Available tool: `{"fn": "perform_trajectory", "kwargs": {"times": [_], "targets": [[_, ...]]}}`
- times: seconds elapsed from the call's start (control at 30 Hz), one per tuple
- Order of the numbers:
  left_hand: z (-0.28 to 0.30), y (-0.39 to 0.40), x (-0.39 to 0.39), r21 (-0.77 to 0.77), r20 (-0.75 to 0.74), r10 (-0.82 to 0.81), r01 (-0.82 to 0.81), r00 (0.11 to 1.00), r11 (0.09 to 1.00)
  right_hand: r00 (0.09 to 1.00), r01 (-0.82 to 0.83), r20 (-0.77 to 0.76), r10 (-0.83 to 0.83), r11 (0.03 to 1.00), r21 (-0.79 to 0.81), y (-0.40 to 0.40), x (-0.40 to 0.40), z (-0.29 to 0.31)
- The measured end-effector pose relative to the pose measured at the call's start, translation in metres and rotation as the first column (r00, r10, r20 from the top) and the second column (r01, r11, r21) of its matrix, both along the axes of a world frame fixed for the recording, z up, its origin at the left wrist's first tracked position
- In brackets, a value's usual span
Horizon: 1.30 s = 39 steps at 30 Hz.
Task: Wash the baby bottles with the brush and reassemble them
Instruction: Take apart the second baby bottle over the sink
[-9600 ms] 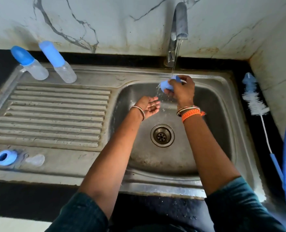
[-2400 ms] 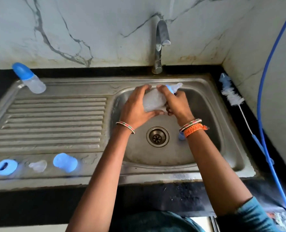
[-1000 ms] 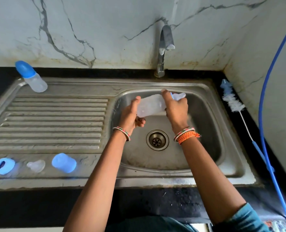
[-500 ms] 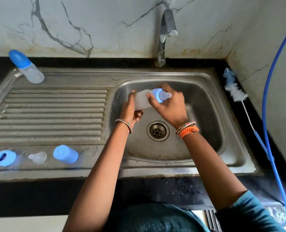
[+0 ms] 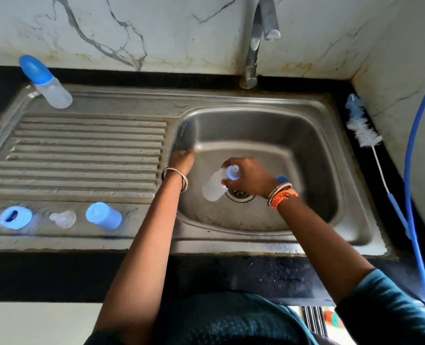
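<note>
The right hand (image 5: 250, 176) grips a translucent plastic baby bottle (image 5: 215, 186) by its blue collar and clear teat, low in the basin of the stainless steel sink (image 5: 306, 135), just above the drain (image 5: 240, 194). The bottle tilts, its base pointing toward 7 o'clock. The left hand (image 5: 182, 158) is at 9 o'clock from the bottle, against the basin's left wall; it is blurred, so I cannot tell how its fingers lie. It holds nothing visible.

On the drainboard's near edge, at 8 o'clock from the basin, lie a blue screw ring (image 5: 16, 217), a clear silicone teat (image 5: 63, 219) and a blue plastic cap (image 5: 103, 216), side by side but apart. A second capped baby bottle (image 5: 48, 84) stands at the far left corner, at 10 o'clock. A white-bristled bottle brush with a blue handle (image 5: 363, 128) lies on the dark worktop (image 5: 231, 275) at 3 o'clock, beside a blue hose (image 5: 410, 170). The steel tap (image 5: 256, 41) stands at 12 o'clock.
</note>
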<state>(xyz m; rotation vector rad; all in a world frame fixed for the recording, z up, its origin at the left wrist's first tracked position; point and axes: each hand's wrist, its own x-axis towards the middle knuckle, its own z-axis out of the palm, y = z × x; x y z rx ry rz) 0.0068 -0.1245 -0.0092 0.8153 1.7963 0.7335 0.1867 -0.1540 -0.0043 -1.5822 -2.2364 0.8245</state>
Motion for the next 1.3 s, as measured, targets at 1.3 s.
{"fn": "perform_trajectory", "kwargs": {"times": [1.3], "targets": [[0.135,0.0,0.024,0.502,0.452,-0.422,0.166,0.786,0.849,0.32,0.023,-0.8,-0.507,0.849,-0.528,0.01,-0.012,0.142]]}}
